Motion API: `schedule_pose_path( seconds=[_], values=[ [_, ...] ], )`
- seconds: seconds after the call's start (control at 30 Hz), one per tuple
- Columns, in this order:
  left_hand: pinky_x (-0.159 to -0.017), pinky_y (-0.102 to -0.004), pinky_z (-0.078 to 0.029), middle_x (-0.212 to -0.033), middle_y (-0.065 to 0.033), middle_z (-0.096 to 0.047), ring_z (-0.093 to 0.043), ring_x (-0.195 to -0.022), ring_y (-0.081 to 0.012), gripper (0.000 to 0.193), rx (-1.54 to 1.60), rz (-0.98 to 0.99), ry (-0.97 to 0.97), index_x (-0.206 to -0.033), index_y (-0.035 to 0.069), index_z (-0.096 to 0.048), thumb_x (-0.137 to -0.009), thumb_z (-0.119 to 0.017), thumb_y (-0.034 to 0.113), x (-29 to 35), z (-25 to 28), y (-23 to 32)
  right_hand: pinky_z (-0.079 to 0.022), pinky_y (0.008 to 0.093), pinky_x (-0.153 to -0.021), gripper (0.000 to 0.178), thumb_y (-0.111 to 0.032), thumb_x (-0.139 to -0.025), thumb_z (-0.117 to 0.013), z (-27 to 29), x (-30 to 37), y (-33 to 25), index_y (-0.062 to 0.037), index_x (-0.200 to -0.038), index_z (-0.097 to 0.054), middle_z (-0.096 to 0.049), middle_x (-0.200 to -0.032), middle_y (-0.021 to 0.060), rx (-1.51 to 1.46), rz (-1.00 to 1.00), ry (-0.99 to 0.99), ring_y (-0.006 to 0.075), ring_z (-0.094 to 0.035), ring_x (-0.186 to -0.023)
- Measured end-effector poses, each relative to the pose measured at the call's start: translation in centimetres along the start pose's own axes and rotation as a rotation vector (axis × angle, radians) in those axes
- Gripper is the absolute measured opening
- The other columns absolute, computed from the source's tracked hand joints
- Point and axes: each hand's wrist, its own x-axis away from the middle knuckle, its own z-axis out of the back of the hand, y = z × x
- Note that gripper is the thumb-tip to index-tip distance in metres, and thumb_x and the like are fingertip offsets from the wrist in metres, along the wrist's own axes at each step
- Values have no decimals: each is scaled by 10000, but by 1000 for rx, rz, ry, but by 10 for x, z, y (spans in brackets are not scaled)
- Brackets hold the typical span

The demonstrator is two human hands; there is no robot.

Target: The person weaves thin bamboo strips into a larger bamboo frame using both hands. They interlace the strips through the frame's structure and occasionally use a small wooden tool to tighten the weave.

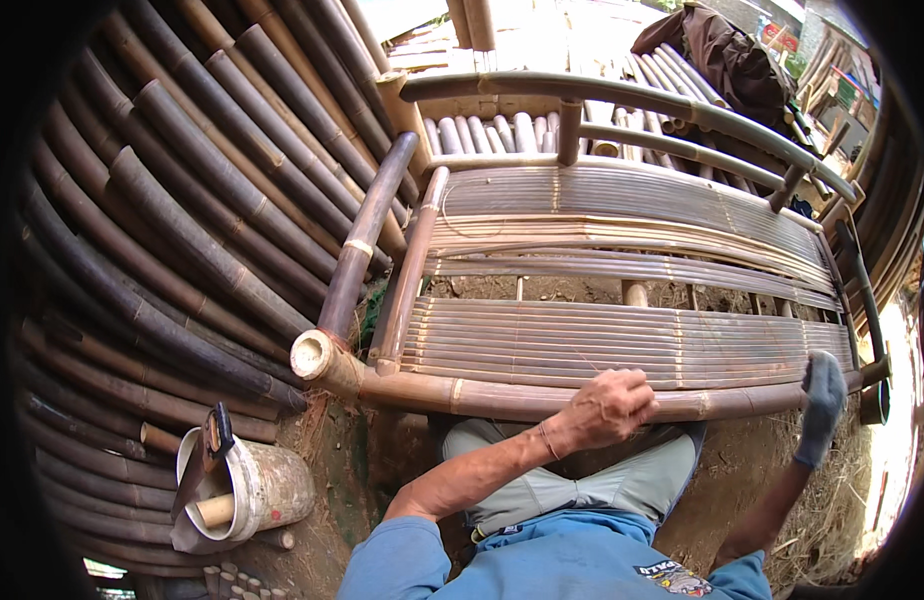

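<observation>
In front of me stands a bamboo bench with a thick round front rail (pixel 512 398) and a seat of thin dark slats (pixel 552 335). My bare left hand (pixel 612 408) is closed in a fist over the middle of that rail. A faint thin strand shows near its knuckles, but I cannot make out what the fingers hold. Toward the rail's right end, my right hand (pixel 824 400), in a grey glove, is also closed; anything inside it is hidden. Between the front slats and the loose middle slats (pixel 632 262) runs a gap, with the ground visible through it.
Dark bamboo poles (pixel 192 200) lean in rows along the left. A dirty white bucket (pixel 272 485) lies tipped at lower left, with a saw handle (pixel 219 430) and a bamboo piece at its mouth. Beyond the curved backrest (pixel 622 92) are cut poles and brown cloth (pixel 717 60).
</observation>
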Motion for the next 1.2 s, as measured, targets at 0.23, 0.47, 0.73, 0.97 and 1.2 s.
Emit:
schedule_pose_path(
  seconds=[0.23,0.47,0.73,0.97,1.2],
  values=[
    [-708,-352,-433,-785,-49,-484,-522,-726,-209,174,-71,-162,91,-774,78,-557,-884,-670,153,30,11,35,-575,398,-560,745,-664,-929,-535,-321,74,-36,44,-1159,-572,-691,-773,157,-345,-892,-1403,253,-662,-588],
    [-923,-406,-475,-1013,-95,-619,-605,-1021,-286,139,-166,-39,395,-999,63,-673,-884,-656,139,27,82,-40,-538,428,-684,351,-292,-980,-533,-411,9,-68,-32,-825,-711,-686,-710,114,196,416,-644,249,-685,-726],
    [-1064,-548,-321,-962,-90,-683,-615,-1006,-287,329,-692,717,89,-949,113,-712,-1000,-486,347,87,97,-256,-533,397,-477,440,-311,-1009,-548,-389,-37,-147,-56,-669,-663,-729,-792,173,-339,-116,-984,228,-555,-402],
    [-977,-509,-330,-852,-68,-658,-593,-880,-273,321,-649,672,79,-872,110,-680,-1001,-489,333,83,100,-252,-505,520,-705,516,-373,-975,-482,-376,77,-69,6,-661,-638,-665,-709,220,526,168,-1311,420,-634,-671],
    [-964,-488,-339,-828,-64,-662,-590,-847,-267,329,-652,614,131,-818,99,-662,-993,-491,319,84,97,-250,-479,451,-596,237,-234,-882,-621,-329,79,-54,-33,-797,-530,-589,-669,183,256,-293,-1235,357,-609,-635]
  ],
)
